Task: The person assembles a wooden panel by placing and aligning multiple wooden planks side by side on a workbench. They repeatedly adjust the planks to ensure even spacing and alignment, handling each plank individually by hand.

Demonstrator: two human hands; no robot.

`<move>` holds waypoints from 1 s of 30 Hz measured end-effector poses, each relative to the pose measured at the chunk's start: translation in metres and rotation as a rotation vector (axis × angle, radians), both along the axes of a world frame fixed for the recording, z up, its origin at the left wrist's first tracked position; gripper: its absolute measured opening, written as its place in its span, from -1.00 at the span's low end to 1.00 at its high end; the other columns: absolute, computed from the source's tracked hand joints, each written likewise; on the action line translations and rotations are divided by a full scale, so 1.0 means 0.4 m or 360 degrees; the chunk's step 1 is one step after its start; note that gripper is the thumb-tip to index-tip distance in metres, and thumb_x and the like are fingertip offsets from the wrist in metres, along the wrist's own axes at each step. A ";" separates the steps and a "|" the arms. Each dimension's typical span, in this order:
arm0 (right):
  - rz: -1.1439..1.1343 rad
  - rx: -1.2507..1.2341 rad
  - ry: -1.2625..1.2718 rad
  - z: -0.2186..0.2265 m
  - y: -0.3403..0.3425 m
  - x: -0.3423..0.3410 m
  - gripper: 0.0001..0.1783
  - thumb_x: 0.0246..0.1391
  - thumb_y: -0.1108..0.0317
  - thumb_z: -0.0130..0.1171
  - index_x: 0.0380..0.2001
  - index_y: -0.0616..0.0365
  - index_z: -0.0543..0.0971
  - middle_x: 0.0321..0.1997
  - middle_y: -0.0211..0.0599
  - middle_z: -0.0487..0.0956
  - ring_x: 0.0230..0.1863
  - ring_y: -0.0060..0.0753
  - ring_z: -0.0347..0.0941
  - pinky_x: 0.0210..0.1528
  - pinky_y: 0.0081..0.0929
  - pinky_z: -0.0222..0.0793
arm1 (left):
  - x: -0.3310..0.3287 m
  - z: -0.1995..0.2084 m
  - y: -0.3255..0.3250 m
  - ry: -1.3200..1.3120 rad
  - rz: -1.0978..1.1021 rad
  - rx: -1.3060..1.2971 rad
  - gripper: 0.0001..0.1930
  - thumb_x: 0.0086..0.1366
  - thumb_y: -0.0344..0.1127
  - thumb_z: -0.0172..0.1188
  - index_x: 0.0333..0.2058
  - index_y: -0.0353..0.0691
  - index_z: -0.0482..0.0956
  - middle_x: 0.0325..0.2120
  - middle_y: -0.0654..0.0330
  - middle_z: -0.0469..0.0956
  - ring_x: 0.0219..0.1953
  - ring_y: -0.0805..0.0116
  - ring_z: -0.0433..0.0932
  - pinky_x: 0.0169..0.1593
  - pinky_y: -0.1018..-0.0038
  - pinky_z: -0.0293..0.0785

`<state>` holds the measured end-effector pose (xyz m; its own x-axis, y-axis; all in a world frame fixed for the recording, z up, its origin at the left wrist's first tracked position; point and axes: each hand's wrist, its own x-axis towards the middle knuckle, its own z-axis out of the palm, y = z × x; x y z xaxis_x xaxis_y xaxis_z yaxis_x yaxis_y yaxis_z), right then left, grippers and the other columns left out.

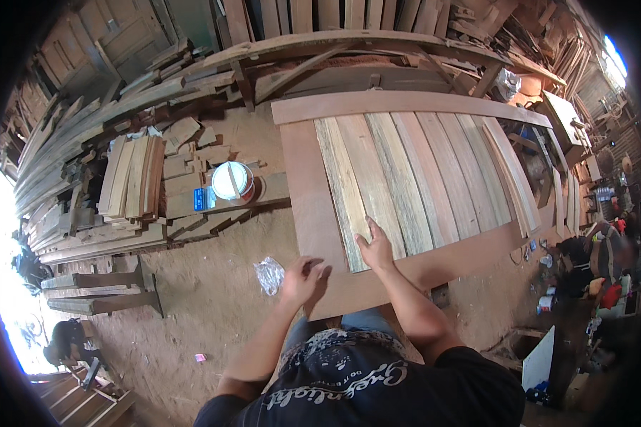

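In front of me lies a large wooden panel, its wide reddish-brown frame [303, 178] set around a row of several upright slats. The leftmost slat [342, 188] is pale with dark streaks. On the lower part of the pale slats rests my right hand [376, 249], thumb and fingers apart, gripping nothing. My left hand [304, 281] is at the frame's near left corner, fingers loosely bent and apart, with nothing visible in them. Whether its fingertips touch the wood I cannot tell. At the panel's right side, narrow loose strips [509, 178] lie over the slats.
A white-lidded bucket [232, 181] and a blue box [200, 199] stand on a board left of the panel. Stacked planks [132, 178] lie farther left. Crumpled clear plastic [269, 275] is on the sandy floor. A long wooden bench [320, 44] runs behind.
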<state>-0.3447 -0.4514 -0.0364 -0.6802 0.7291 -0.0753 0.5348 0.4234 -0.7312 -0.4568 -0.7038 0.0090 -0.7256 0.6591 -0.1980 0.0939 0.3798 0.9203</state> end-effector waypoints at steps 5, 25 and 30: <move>0.0007 0.0060 0.0155 -0.039 -0.006 0.000 -0.21 0.33 0.09 0.43 0.50 0.23 0.49 0.44 0.21 0.61 0.45 0.27 0.53 0.48 0.00 0.47 | -0.006 -0.060 0.159 -0.0089 -0.0183 -0.0084 -0.34 0.50 -0.07 0.41 0.44 -0.28 0.53 -0.06 -0.14 0.81 0.02 -0.01 0.83 0.11 0.14 0.71; 0.0029 0.0198 0.0122 0.037 -0.011 -0.007 -0.26 0.28 0.20 0.46 0.42 0.34 0.54 0.43 0.19 0.62 0.43 0.25 0.54 0.49 0.00 0.46 | 0.037 -0.083 0.254 -0.0427 0.0002 -0.0123 -0.22 0.52 -0.25 0.41 0.56 -0.47 0.32 -0.47 0.14 0.56 -0.41 0.42 0.54 -0.25 0.34 0.55; 0.0036 0.0229 0.0150 0.025 -0.018 -0.014 -0.26 0.26 0.22 0.47 0.41 0.33 0.54 0.41 0.17 0.63 0.42 0.23 0.55 0.48 0.00 0.47 | 0.037 -0.121 0.252 -0.0418 0.0034 -0.0059 -0.22 0.51 -0.27 0.41 0.58 -0.42 0.31 -0.48 0.19 0.55 -0.41 0.44 0.53 -0.25 0.35 0.55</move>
<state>-0.3503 -0.4584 -0.0263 -0.6958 0.7121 0.0939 0.4556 0.5387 -0.7087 -0.4420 -0.6031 -0.0394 -0.6598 0.6330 -0.4050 -0.1545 0.4132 0.8974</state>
